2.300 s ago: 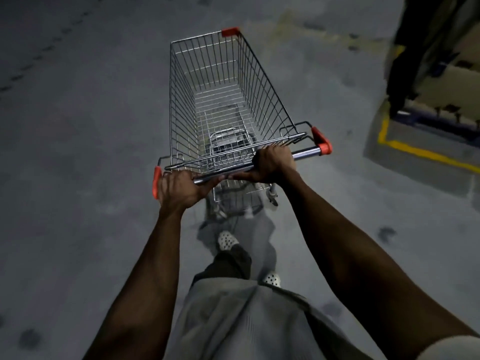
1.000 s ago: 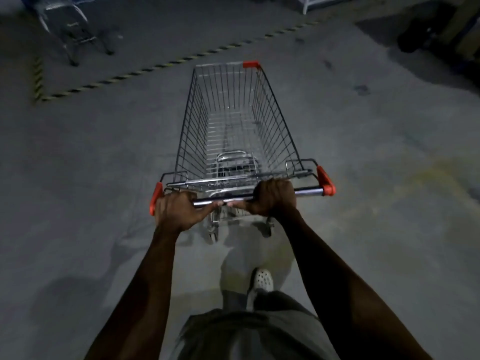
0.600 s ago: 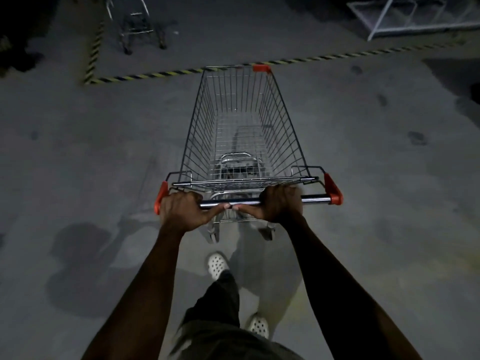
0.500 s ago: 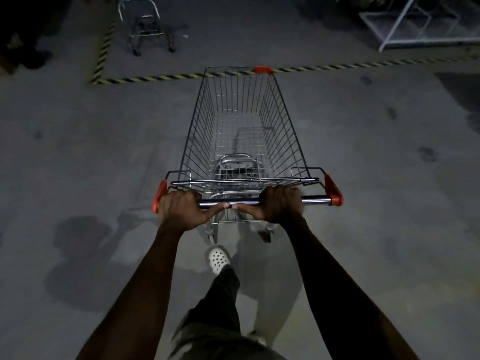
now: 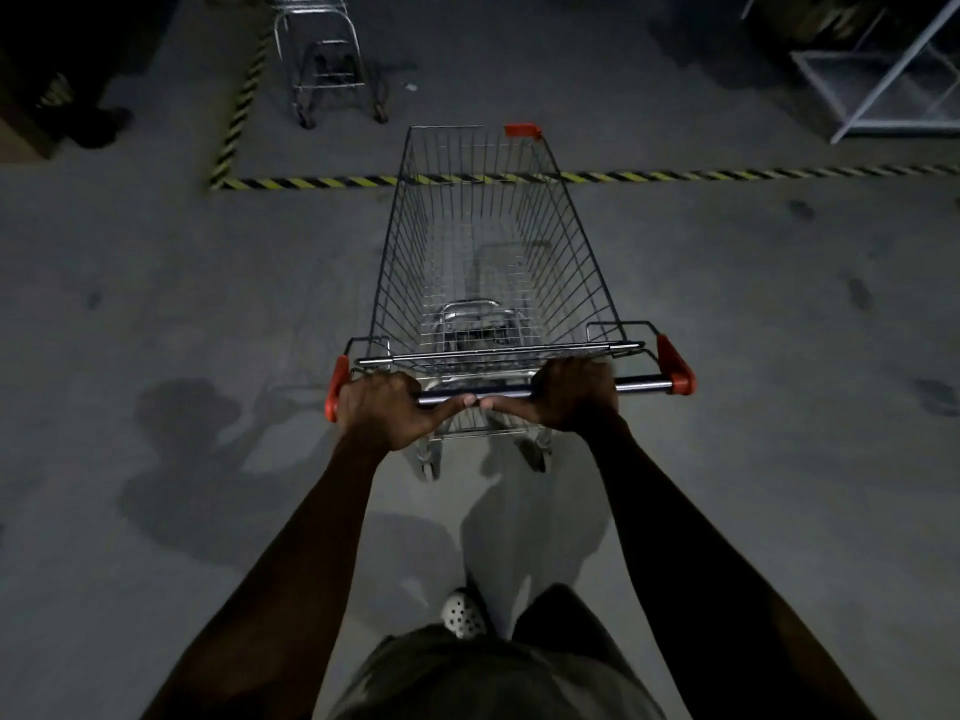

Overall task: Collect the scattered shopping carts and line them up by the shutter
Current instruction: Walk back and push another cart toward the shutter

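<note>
An empty wire shopping cart (image 5: 488, 262) with orange corner caps stands straight ahead of me on the grey concrete floor. My left hand (image 5: 382, 410) grips the left part of its chrome handle bar (image 5: 639, 384). My right hand (image 5: 574, 400) grips the bar right of the middle, thumbs almost touching. The cart's front rim reaches over a yellow-black striped floor line (image 5: 727, 175). A second cart (image 5: 327, 59) stands beyond that line at the upper left, its top cut off by the frame. No shutter is visible.
A white metal rack frame (image 5: 893, 85) lies at the upper right behind the striped line. A dark bulky object (image 5: 62, 96) sits at the upper left edge. A striped line (image 5: 241, 101) also runs away from me left of the second cart. Dark stains mark the floor.
The cart and I have turned and rolled forward across the floor. The striped line, second cart and white rack came into view and drew closer. Both hands kept their grip.
</note>
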`<action>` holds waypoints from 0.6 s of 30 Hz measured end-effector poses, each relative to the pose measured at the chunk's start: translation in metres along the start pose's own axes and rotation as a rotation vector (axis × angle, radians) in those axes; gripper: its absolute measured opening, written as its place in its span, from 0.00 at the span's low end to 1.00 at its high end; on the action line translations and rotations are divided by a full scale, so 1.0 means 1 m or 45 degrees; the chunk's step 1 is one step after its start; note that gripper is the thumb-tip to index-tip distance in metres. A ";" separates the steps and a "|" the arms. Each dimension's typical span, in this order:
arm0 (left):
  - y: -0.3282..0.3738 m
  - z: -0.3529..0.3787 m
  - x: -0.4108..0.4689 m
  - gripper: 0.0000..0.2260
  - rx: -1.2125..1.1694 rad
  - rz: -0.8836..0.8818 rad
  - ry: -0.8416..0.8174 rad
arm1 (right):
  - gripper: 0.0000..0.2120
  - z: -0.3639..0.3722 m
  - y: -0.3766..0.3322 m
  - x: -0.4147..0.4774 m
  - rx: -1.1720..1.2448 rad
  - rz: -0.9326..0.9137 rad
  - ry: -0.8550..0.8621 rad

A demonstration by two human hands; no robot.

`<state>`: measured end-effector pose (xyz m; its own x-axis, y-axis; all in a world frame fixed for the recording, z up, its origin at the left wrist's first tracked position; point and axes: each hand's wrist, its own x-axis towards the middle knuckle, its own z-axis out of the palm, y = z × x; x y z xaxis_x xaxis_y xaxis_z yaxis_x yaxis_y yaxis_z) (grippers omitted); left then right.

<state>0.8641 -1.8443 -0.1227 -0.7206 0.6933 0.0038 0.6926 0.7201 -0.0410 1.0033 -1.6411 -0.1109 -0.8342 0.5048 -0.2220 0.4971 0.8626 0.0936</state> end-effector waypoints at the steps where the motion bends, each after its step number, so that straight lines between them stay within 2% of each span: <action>1: -0.005 -0.002 0.020 0.43 0.004 0.000 -0.008 | 0.58 -0.004 0.000 0.021 -0.004 -0.001 0.003; 4: -0.020 0.001 0.081 0.40 -0.003 0.006 0.005 | 0.57 -0.015 0.002 0.086 0.016 -0.012 0.057; 7: -0.034 0.006 0.151 0.39 -0.042 -0.021 0.050 | 0.61 -0.033 0.007 0.157 0.078 -0.025 0.028; 15: -0.062 0.002 0.360 0.45 -0.008 -0.139 -0.162 | 0.61 -0.080 0.026 0.372 0.165 -0.061 0.019; 18: -0.071 -0.005 0.429 0.46 -0.058 -0.194 -0.231 | 0.60 -0.096 0.034 0.443 0.154 -0.098 0.079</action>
<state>0.5059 -1.5976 -0.1135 -0.8080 0.5632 -0.1731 0.5730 0.8195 -0.0083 0.6280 -1.3850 -0.1125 -0.8824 0.4413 -0.1632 0.4529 0.8907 -0.0401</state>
